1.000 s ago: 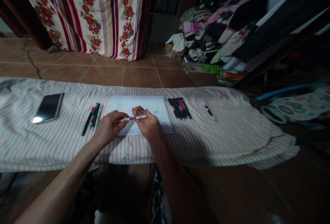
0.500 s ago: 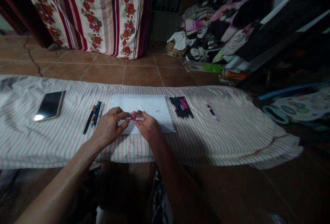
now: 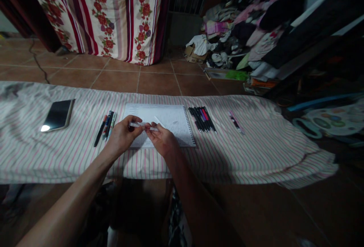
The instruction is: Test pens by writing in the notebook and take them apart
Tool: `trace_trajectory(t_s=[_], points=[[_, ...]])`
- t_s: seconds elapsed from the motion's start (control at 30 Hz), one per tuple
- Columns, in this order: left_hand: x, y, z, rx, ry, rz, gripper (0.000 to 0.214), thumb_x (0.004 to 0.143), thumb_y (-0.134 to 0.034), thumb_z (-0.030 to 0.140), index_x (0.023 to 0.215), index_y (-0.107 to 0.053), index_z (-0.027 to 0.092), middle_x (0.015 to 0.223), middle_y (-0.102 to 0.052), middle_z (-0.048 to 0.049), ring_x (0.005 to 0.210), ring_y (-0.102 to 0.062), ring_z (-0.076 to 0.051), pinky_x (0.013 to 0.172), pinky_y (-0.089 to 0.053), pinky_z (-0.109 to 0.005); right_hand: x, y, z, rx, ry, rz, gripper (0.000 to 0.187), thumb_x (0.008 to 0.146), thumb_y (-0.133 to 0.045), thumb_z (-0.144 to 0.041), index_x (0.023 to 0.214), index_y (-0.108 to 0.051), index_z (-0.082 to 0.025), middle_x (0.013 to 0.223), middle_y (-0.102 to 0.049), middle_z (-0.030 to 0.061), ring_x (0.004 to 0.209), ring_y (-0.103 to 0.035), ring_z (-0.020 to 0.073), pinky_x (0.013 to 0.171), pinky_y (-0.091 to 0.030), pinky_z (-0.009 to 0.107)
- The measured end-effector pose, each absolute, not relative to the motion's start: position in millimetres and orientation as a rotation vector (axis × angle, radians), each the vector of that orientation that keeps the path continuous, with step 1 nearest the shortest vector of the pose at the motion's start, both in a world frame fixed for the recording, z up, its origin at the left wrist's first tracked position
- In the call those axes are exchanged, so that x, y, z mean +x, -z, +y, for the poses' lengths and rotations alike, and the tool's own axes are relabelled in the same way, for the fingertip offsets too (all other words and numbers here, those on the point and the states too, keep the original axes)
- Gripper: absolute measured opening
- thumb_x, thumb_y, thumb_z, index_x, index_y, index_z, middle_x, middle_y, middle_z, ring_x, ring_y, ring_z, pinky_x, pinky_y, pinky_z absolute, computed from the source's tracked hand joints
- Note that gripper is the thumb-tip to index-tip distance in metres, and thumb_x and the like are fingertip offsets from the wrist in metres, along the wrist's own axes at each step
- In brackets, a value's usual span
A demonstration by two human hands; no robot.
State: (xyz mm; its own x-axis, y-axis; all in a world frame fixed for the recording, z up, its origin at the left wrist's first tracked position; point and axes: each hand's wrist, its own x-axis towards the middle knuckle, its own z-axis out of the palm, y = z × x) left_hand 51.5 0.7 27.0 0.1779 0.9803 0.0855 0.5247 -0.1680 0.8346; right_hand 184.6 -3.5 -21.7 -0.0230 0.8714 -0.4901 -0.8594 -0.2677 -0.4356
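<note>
My left hand [image 3: 124,133] pinches the left part of a slim whitish pen [image 3: 137,125] between thumb and fingers. My right hand [image 3: 163,138], palm partly turned up, grips the pen's right part, and the fingertips of both hands meet near its middle. Fingers hide some of the pen, so whether it is in one piece I cannot tell. Both hands are over an open spiral notebook [image 3: 176,125] with faint writing or drawing on its page. A thin white stick-like piece [image 3: 158,119] shows just beyond my right fingers.
Several pens [image 3: 104,126] lie left of the notebook, and a row of mostly black pens [image 3: 202,119] lies right of it. Farther right is a pink-and-black pen [image 3: 236,122]. A phone [image 3: 58,115] rests at the left on the striped cloth [image 3: 270,144].
The pen's red-patterned part between my fingers has given way to a plainer whitish length, now reaching farther left across my left fingers. The view has shifted slightly.
</note>
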Motion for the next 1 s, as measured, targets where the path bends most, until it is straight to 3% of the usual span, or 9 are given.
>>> trace_trajectory(t_s=[0.27,0.63,0.8,1.0], points=[[54,-26,3,1.538,-1.008,1.434,0.027,0.063,-0.067,0.040,0.074,-0.059,0.017,0.052,-0.056,0.0030,0.048,-0.050,-0.012,0.045,-0.032,-0.021,187,21,-5,-0.760,-1.658,-0.094,0.028,0.089,-0.029,-0.017,0.081,-0.055,-0.015,0.073,-0.069,0.0078,0.080,-0.068,0.0139,0.082,-0.052,0.029],[53,-24,5,1.453,-1.006,1.448,0.025,0.063,-0.068,0.037,0.075,-0.059,0.017,0.051,-0.054,0.0041,0.047,-0.048,-0.011,0.046,-0.034,-0.022,189,12,-6,-0.734,-1.654,-0.030,0.025,0.088,-0.030,-0.011,0.087,-0.055,-0.012,0.080,-0.070,0.0096,0.084,-0.067,0.0150,0.088,-0.050,0.031],[44,-20,9,1.639,-0.979,1.382,0.017,0.065,-0.066,0.033,0.069,-0.059,0.018,0.058,-0.057,0.0033,0.049,-0.048,-0.010,0.052,-0.037,-0.023,192,11,-7,-0.699,-1.643,-0.121,0.023,0.086,-0.034,-0.010,0.089,-0.056,-0.010,0.084,-0.069,0.0125,0.088,-0.067,0.0170,0.093,-0.047,0.034],[31,-11,12,1.979,-0.682,1.335,0.016,0.073,-0.057,0.035,0.073,-0.057,0.019,0.066,-0.059,0.0015,0.058,-0.051,-0.013,0.056,-0.037,-0.024,195,7,-14,-0.775,-1.535,-0.411,0.021,0.086,-0.036,-0.011,0.084,-0.056,-0.009,0.080,-0.070,0.0127,0.082,-0.068,0.0178,0.091,-0.046,0.039]])
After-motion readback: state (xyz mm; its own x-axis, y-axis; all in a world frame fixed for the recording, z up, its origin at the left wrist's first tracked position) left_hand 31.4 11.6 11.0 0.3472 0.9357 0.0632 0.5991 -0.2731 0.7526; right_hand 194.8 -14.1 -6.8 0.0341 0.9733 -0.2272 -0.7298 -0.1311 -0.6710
